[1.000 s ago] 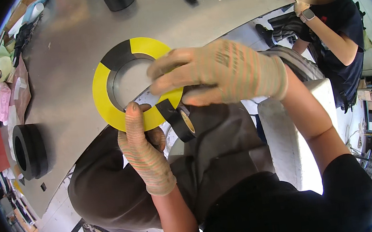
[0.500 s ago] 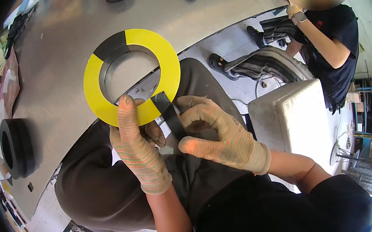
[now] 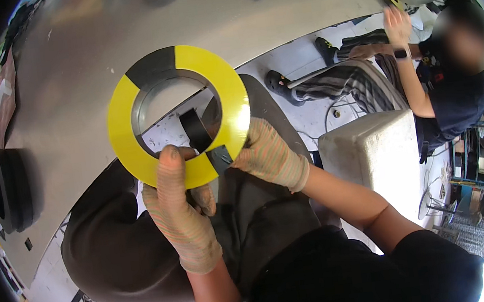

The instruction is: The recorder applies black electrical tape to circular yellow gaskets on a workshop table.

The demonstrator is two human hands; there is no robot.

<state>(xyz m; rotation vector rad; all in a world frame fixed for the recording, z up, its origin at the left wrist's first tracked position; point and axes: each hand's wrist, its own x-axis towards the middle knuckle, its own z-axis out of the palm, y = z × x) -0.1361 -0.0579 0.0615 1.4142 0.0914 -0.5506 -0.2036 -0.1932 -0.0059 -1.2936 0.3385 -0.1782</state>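
Observation:
I hold a flat ring (image 3: pixel 229 87), yellow with a black section at its upper left, up in front of me above my lap. My gloved left hand (image 3: pixel 181 217) grips its lower edge, thumb pressed on the yellow face. A strip of black tape (image 3: pixel 197 131) runs from inside the ring's hole over the lower right rim. My gloved right hand (image 3: pixel 269 155) is behind that rim, holding the ring and tape there.
A grey table (image 3: pixel 67 81) stretches left and ahead, with a black tape roll (image 3: pixel 7 189) near its left edge and dark items at the far edge. A white box (image 3: pixel 373 148) stands to my right. Another person (image 3: pixel 449 85) sits at the upper right.
The ring has come closer to my face. My right hand moved from the ring's top face, down under it, then up behind its lower right rim. The black tape now wraps through the hole.

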